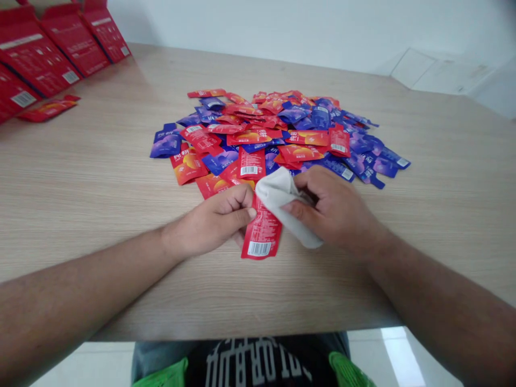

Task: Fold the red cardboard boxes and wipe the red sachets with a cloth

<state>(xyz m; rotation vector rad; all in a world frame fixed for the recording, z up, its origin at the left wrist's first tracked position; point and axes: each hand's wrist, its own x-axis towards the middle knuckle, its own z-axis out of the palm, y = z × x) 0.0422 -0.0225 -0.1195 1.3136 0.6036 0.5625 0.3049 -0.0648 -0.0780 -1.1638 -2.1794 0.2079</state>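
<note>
A red sachet (263,231) with white print and a barcode is pinched at its left edge by my left hand (223,217), thumb on top. My right hand (336,212) grips a folded white cloth (282,196), which lies against the upper part of that sachet and covers some of it. Just beyond both hands spreads a heap of red-orange sachets (298,154) and blue-purple sachets (165,142), overlapping in many directions. Part of the heap is hidden behind my right hand and the cloth.
Several red cardboard boxes (74,40) stand at the far left of the wooden table (100,177). Beside them lies a small group of red sachets (50,109). A white wall (262,32) rises behind the table, and the table's front edge is close to my body.
</note>
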